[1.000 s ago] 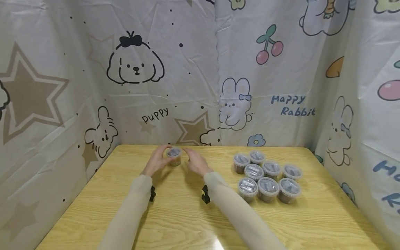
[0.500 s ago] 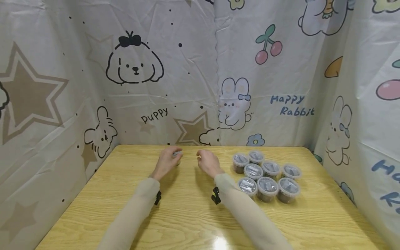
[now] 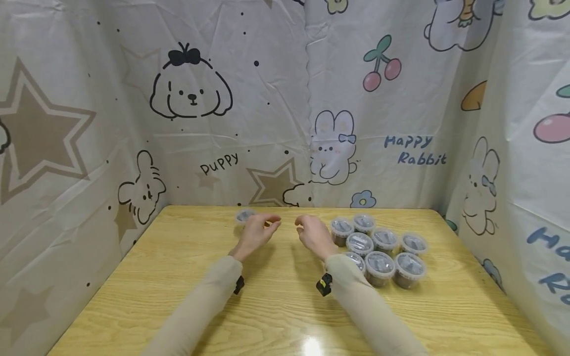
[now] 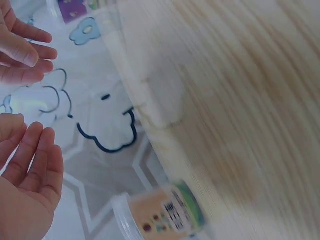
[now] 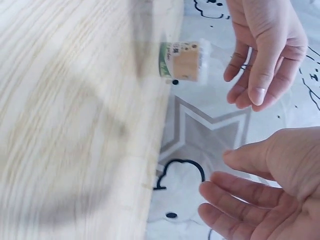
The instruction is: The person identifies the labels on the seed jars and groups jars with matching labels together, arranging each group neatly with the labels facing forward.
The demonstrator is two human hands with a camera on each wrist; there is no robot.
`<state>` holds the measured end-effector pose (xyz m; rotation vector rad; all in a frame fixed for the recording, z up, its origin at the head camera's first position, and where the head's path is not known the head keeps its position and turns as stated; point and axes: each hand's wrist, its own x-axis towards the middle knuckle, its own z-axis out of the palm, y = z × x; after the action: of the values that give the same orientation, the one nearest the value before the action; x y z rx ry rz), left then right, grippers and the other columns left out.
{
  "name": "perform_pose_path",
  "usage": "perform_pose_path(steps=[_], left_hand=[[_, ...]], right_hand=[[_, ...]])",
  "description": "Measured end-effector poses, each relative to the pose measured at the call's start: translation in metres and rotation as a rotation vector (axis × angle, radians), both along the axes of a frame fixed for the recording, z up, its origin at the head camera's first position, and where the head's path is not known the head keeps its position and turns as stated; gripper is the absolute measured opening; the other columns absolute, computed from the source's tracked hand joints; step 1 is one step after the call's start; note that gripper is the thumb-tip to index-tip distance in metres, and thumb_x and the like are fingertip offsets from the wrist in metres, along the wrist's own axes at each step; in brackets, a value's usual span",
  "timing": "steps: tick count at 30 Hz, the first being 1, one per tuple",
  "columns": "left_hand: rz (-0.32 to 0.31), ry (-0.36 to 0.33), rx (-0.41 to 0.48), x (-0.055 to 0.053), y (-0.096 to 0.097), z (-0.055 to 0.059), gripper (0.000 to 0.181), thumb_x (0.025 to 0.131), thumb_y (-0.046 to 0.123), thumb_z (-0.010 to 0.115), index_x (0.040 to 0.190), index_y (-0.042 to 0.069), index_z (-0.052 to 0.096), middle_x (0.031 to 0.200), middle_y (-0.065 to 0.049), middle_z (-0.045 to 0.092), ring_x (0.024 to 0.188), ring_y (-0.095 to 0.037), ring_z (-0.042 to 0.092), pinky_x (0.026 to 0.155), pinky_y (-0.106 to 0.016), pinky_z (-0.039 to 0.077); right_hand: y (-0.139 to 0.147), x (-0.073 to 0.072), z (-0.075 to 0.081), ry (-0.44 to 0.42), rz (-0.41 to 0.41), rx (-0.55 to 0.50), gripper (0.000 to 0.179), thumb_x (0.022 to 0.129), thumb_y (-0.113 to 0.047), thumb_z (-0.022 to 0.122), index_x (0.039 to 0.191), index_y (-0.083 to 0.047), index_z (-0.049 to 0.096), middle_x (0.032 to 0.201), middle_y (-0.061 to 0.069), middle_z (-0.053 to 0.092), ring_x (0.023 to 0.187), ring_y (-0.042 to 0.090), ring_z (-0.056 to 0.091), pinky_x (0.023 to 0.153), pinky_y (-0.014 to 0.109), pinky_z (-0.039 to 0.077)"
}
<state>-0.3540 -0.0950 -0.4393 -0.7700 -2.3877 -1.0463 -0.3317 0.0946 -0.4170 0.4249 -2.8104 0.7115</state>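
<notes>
A small plastic tub (image 3: 245,216) with a clear lid stands alone near the table's back edge. Its orange body and printed label show in the right wrist view, on the tub (image 5: 185,62), and partly in the left wrist view. Just right of it in the head view is my left hand (image 3: 257,232), empty, fingers loosely bent. My right hand (image 3: 313,236), also empty with relaxed fingers, hovers between the left hand and a group of similar lidded tubs (image 3: 379,267). The two hands face each other across a gap, over the table (image 3: 276,296).
Several tubs stand close together on the table's right side; my right forearm (image 3: 369,306) partly covers the nearest left one. A patterned cloth curtain (image 3: 267,99) closes off the back and both sides.
My left hand has left the single tub, which now stands by itself. Both hands have moved right, the right one toward the group of tubs.
</notes>
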Motion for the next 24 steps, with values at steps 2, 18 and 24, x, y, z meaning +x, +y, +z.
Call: perform_pose_path(steps=[2,18,24], left_hand=[[-0.013,-0.006,0.025,0.002,0.005,0.001,0.013,0.092,0.007,0.067,0.102,0.001,0.073,0.099,-0.014,0.074,0.088,-0.026,0.07,0.079,-0.044,0.059],[-0.169,-0.142,-0.12,0.023,0.038,-0.009,0.01,0.095,0.012,0.066,0.099,0.008,0.074,0.095,-0.003,0.074,0.085,-0.011,0.068,0.072,-0.02,0.055],[-0.252,-0.202,-0.197,0.031,0.052,-0.008,0.014,0.094,0.015,0.067,0.102,0.005,0.073,0.094,-0.002,0.074,0.084,-0.009,0.066,0.072,-0.019,0.054]], right_hand=[[0.006,0.004,0.002,0.004,0.0,-0.004,0.019,0.092,-0.004,0.063,0.11,-0.003,0.07,0.112,0.012,0.071,0.105,0.03,0.066,0.089,0.045,0.055],[0.059,0.042,0.012,-0.086,0.067,-0.044,0.027,0.085,0.005,0.068,0.112,0.005,0.068,0.112,0.02,0.068,0.103,0.037,0.064,0.088,0.047,0.055],[0.08,0.05,0.01,-0.09,0.039,-0.024,0.024,0.084,0.003,0.07,0.108,0.001,0.071,0.103,0.016,0.071,0.093,0.029,0.066,0.081,0.044,0.056]])
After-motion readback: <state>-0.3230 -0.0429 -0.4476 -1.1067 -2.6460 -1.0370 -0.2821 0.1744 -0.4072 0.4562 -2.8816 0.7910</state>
